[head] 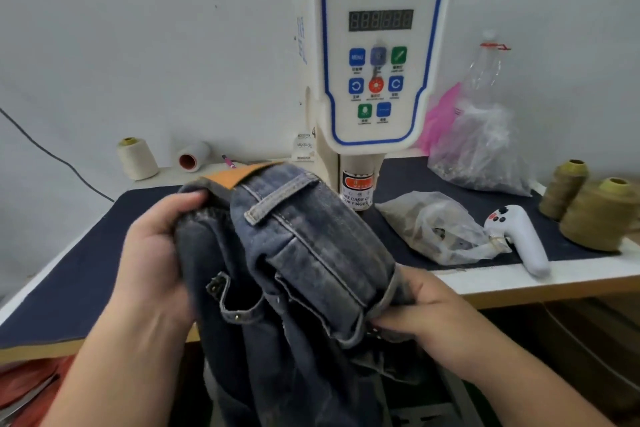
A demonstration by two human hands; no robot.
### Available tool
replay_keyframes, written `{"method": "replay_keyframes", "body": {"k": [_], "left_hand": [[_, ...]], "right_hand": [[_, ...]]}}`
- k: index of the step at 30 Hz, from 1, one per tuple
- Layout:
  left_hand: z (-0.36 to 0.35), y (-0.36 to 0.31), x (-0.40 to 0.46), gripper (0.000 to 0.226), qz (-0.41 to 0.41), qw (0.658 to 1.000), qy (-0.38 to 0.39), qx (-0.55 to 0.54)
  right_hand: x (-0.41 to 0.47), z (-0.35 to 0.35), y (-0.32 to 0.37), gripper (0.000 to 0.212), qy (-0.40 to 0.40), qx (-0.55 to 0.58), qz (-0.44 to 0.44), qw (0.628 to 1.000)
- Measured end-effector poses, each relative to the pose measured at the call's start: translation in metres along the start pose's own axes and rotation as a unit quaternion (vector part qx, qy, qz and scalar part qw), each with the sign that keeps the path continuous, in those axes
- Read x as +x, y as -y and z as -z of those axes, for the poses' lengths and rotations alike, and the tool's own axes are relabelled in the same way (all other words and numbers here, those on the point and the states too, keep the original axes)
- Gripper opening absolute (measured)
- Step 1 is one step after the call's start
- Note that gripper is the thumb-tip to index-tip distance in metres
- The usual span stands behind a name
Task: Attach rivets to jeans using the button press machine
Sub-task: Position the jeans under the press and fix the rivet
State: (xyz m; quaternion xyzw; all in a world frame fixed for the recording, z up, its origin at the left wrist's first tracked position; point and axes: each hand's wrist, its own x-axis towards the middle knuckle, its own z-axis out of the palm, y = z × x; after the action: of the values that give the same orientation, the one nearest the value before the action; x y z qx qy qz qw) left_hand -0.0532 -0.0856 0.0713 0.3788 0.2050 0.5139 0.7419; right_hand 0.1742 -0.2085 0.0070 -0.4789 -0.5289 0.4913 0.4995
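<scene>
Denim jeans (294, 253) bunched — left hand (156, 250) gripping waistband, right hand (426, 308) pinching fabric edge, before button machine (377, 45)

Place: garment workshop
Evidence: servo button machine (377, 45) at frame centre, thread cones (597, 215) on the desk (69, 270)

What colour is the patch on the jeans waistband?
Tan-orange leather-like patch, seen in the head view, on the blue denim jeans.

Pale grey wall (138, 28) behind a white-edged table (554, 279) topped with perhaps dark felt.
</scene>
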Motion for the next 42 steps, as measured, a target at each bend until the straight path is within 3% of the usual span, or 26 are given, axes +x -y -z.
{"method": "replay_keyframes", "body": {"k": [2,5,7,9,12,14,15,17,18,20,22,24,27,31,34,39,42], "left_hand": [[0.001,-0.004,0.002,0.02,0.016,0.997,-0.018,0.075],[0.019,-0.007,0.013,0.014,-0.017,0.976,-0.083,0.199],[0.032,-0.002,0.018,0.007,-0.056,0.938,-0.138,0.312],[0.043,0.011,0.022,0.014,-0.054,0.891,-0.163,0.421],[0.042,0.03,0.015,0.023,-0.055,0.824,-0.186,0.533],[0.03,0.037,0.0,0.026,-0.157,0.782,-0.195,0.57],[0.022,0.038,-0.011,0.023,-0.222,0.776,-0.174,0.564],[0.002,0.035,-0.034,0.014,-0.309,0.792,-0.06,0.523],[-0.011,0.032,-0.044,0.01,-0.334,0.795,0.019,0.505],[-0.033,0.031,-0.06,0.006,-0.364,0.762,0.142,0.516],[-0.047,0.033,-0.064,0.018,-0.356,0.703,0.165,0.593],[-0.057,0.036,-0.065,0.037,-0.296,0.674,0.144,0.661],[-0.061,0.035,-0.062,0.04,-0.18,0.701,0.155,0.673],[-0.057,0.033,-0.063,0.027,-0.126,0.755,0.137,0.628],[-0.057,0.027,-0.064,0.032,-0.105,0.775,0.162,0.602],[-0.048,0.009,-0.062,0.023,-0.045,0.788,0.233,0.568],[-0.044,0.006,-0.063,0.026,-0.027,0.827,0.271,0.493]], "right_hand": [[0.0,0.0,0.009,0.05,-0.005,0.121,0.039,0.992],[0.003,0.005,0.024,0.042,-0.065,0.245,0.067,0.965],[0.004,0.003,0.036,0.041,-0.104,0.272,0.056,0.955],[0.002,-0.005,0.05,0.025,-0.138,0.278,0.052,0.949],[-0.003,-0.007,0.058,0.022,-0.158,0.285,0.044,0.944],[-0.002,-0.007,0.057,0.015,-0.153,0.303,0.023,0.94],[-0.002,-0.004,0.054,0.028,-0.145,0.314,0.015,0.938],[-0.002,-0.001,0.05,0.048,-0.151,0.33,-0.005,0.932],[-0.002,0.001,0.048,0.049,-0.158,0.338,-0.007,0.928],[-0.001,0.002,0.049,0.046,-0.16,0.345,-0.016,0.925],[-0.001,0.002,0.049,0.046,-0.152,0.358,-0.028,0.921],[-0.002,0.002,0.049,0.05,-0.137,0.376,-0.035,0.916],[-0.003,0.002,0.051,0.056,-0.136,0.382,-0.032,0.914],[-0.007,-0.001,0.056,0.028,-0.146,0.366,-0.008,0.919],[-0.006,0.004,0.045,0.038,-0.131,0.324,-0.02,0.937],[-0.007,0.018,0.035,0.034,-0.181,0.132,0.026,0.974],[-0.013,0.031,0.033,0.026,-0.234,0.018,0.061,0.97]]}}
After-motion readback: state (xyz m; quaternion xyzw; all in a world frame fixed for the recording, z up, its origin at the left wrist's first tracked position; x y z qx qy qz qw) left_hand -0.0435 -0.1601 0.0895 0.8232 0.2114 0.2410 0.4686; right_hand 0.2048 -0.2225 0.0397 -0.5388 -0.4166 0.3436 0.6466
